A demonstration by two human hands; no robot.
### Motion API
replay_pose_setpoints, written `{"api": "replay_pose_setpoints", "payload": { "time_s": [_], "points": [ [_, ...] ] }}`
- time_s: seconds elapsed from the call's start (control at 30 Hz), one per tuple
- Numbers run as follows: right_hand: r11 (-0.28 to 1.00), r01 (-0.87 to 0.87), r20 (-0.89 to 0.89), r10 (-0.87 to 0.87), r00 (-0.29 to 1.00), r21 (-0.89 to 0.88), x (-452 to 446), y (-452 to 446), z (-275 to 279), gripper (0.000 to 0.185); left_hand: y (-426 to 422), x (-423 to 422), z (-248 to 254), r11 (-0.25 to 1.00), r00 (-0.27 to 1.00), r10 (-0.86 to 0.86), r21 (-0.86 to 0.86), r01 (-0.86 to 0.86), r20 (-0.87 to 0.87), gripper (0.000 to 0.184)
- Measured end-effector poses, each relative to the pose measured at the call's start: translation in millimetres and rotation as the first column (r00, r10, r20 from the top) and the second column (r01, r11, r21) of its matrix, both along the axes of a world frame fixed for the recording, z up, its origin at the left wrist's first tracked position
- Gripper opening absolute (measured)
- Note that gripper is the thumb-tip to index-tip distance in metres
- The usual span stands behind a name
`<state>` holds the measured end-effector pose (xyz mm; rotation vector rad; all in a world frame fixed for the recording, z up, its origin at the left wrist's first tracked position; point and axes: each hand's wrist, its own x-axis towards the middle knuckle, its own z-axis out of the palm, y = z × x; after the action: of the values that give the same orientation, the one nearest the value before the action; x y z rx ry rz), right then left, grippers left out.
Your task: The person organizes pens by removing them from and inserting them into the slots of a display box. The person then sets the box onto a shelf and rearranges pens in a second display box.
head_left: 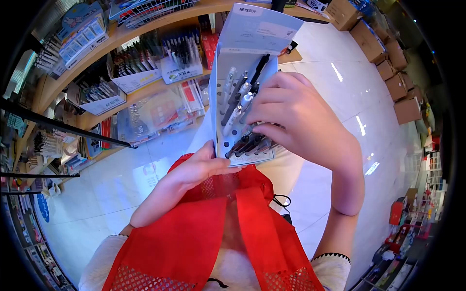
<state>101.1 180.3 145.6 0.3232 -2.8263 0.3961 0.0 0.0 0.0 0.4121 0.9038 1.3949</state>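
A white pen display box (pixel 252 46) with its lid panel raised stands tilted in front of me, pens upright in its holes. My left hand (pixel 201 166) is wrapped round the lower left corner of the box, its fingers going under the bottom. Over the right side of the box is my right hand (pixel 286 104), fingers curled down among the pens; what its fingertips pinch is hidden. White pens (pixel 234 114) stand near the middle, a black pen (pixel 262 63) at the back, and several dark pens (pixel 247 144) at the front edge.
Wooden shelves (pixel 99 119) at the left hold pen boxes (pixel 133 72) and plastic-wrapped packets (pixel 153 114). A wire basket (pixel 155 12) is at the top. Cardboard boxes (pixel 366 41) line the floor at the upper right. More stocked racks (pixel 398 233) stand at the lower right.
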Motion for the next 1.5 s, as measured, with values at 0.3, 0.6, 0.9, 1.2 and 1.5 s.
{"api": "replay_pose_setpoints", "payload": {
  "time_s": [0.3,0.6,0.9,1.2,1.5],
  "points": [
    [0.990,-0.112,0.151,0.098,0.984,0.088,-27,0,-9,0.007,-2,4,-4,0.986,0.986,0.160,-0.044,-0.162,-0.040,0.058],
    [0.990,-0.144,0.203,0.139,0.969,0.009,-46,-9,6,0.009,-6,14,-5,0.922,0.905,0.365,-0.052,-0.384,-0.219,0.056],
    [0.985,0.052,0.220,-0.089,0.971,0.165,-67,-34,-2,0.010,-4,4,-17,0.900,0.890,0.413,-0.064,-0.432,-0.195,0.053],
    [0.992,0.015,-0.070,-0.007,0.998,0.125,-98,-39,-8,0.008,0,-16,-26,0.750,0.723,0.639,0.006,-0.661,-0.263,0.047],
    [0.958,0.173,-0.025,-0.172,0.985,0.231,-111,-56,-3,0.007,4,-11,-19,0.596,0.567,0.783,0.048,-0.801,-0.256,0.049]
  ]
}}
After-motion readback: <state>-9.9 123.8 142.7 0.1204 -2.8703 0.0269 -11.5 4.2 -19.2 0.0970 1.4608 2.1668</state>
